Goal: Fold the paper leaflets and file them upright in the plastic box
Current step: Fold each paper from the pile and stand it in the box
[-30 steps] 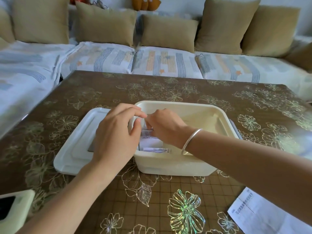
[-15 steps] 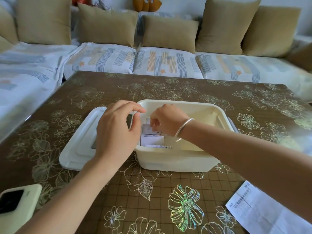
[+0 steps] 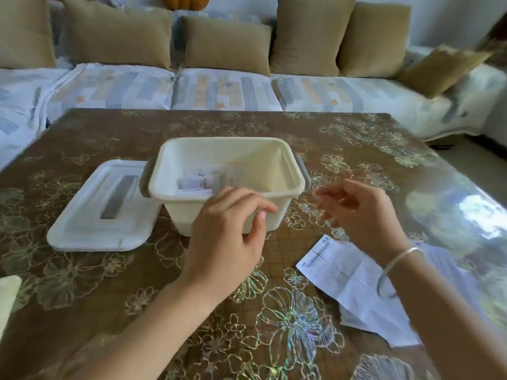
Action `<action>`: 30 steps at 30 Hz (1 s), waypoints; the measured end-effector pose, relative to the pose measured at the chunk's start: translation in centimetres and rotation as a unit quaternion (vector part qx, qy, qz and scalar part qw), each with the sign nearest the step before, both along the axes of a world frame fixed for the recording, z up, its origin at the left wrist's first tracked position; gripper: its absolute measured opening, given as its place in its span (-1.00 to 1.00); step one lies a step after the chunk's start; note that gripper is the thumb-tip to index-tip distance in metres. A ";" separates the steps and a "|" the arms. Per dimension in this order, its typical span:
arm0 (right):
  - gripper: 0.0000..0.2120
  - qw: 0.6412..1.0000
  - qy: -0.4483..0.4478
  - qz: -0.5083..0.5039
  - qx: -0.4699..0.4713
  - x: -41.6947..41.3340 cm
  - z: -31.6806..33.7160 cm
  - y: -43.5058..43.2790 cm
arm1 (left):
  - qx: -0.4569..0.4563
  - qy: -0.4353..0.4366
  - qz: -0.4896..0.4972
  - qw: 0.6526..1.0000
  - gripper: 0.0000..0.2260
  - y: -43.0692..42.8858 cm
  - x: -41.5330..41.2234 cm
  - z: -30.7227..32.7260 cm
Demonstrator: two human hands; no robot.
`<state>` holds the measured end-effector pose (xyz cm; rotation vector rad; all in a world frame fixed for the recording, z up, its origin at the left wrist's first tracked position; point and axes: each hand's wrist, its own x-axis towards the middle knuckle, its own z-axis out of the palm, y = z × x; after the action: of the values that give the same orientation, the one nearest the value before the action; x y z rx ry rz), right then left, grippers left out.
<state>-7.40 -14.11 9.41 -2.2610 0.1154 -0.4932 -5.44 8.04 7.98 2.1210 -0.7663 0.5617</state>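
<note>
head view: a few folded leaflets (image 3: 197, 182) sit in the near-left corner of the plastic box (image 3: 225, 142). motion blur smears them, so they may be leaning rather than truly upright. the rest of the box looks bare. one unfolded leaflet (image 3: 348, 272) lies flat on the table (image 3: 109, 283), near and right of the box.

likely trouble: with so much free room and nothing to prop them, the filed leaflets could slump flat. the left hand (image 3: 227, 231) is close to the near wall, and a knock there would jog the box and tip them. the flat leaflet lies partly under the right wrist, so a dragging forearm could skew or crease it on the glossy cover.

the left hand hovers just in front of the near wall, fingers loosely curled, thumb close to forefinger, with nothing visible between them. the right hand (image 3: 365, 218) hangs above the table right of the box, fingers relaxed and spread, empty, a bracelet (image 3: 403, 256) on its wrist.

the lid (image 3: 101, 207) lies left of the box, touching it. a sofa (image 3: 219, 89) runs along the far side.
</note>
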 end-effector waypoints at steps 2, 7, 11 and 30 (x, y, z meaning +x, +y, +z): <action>-0.89 0.997 0.061 -0.043 -0.026 -2.2 -3.2 -2.6 | 0.034 0.046 -0.063 0.996 -0.87 -2.1 -2.1 -2.0; -0.85 0.981 0.117 -0.102 -0.118 -5.0 -7.0 -7.1 | 0.111 0.089 -0.117 0.983 -0.82 -6.9 -6.2 -7.3; -0.79 0.960 0.206 -0.066 -0.176 -5.0 -6.6 -7.5 | 0.141 0.081 -0.111 0.980 -0.76 -8.4 -7.7 -9.3; -0.76 0.963 0.221 0.063 0.139 -5.0 -4.0 -1.9 | -0.087 0.490 0.070 0.864 -0.57 -1.1 -5.5 -4.9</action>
<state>-12.41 -16.02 5.44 -2.0473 0.2493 0.0997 -10.92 6.94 3.12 1.9396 0.0258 -0.3900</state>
